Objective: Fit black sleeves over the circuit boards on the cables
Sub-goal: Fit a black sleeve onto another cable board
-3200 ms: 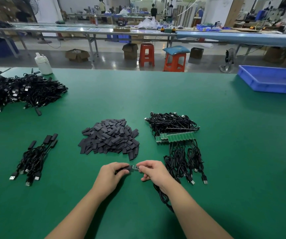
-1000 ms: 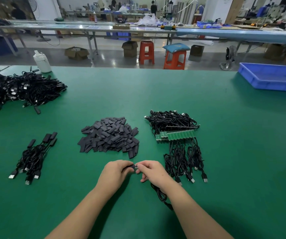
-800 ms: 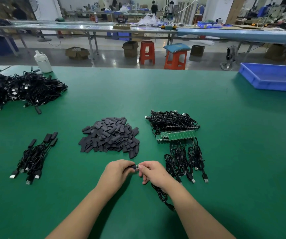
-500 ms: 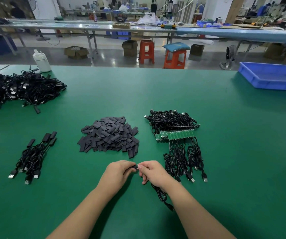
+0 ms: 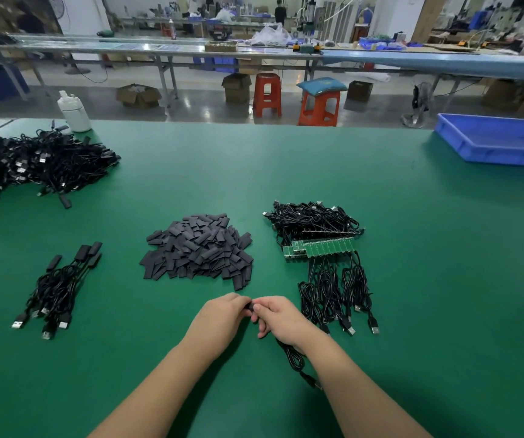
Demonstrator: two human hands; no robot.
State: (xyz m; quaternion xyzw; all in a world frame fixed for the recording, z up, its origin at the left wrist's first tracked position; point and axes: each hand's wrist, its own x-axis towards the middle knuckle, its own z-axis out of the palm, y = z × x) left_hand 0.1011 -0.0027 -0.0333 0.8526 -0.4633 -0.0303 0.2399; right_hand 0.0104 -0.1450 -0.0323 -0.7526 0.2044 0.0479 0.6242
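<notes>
Big pile (image 5: 33, 165): finished-looking black cables heaped far left, near a white bottle (image 5: 74, 112).
Done bundle (image 5: 58, 289): a small group of cables with black sleeves over their boards, left of the hands.
Sleeves (image 5: 197, 248): loose heap of black sleeves, just beyond the hands, centre of the green table (image 5: 412, 279).
Left hand (image 5: 219, 320): fingers curled, pinching the sleeve (image 5: 248, 306) that shows as a dark sliver between the two hands.
Change: about three seconds back a bit of board showed between the fingertips; now only black is visible there and the hands have drawn together until they touch. I judge the sleeve has slid nearly or fully over the board.
Right hand (image 5: 282, 320): thumb and fingers pinch the cable end against the sleeve; the cable (image 5: 295, 358) trails back under the wrist.
Boards (image 5: 320, 248): a row of bare green boards on their cables, right of the sleeves, still to be covered.
Tray (image 5: 500, 140): blue, far right.
Meaning: this piece looks about ready for the done bundle; many boards remain.
</notes>
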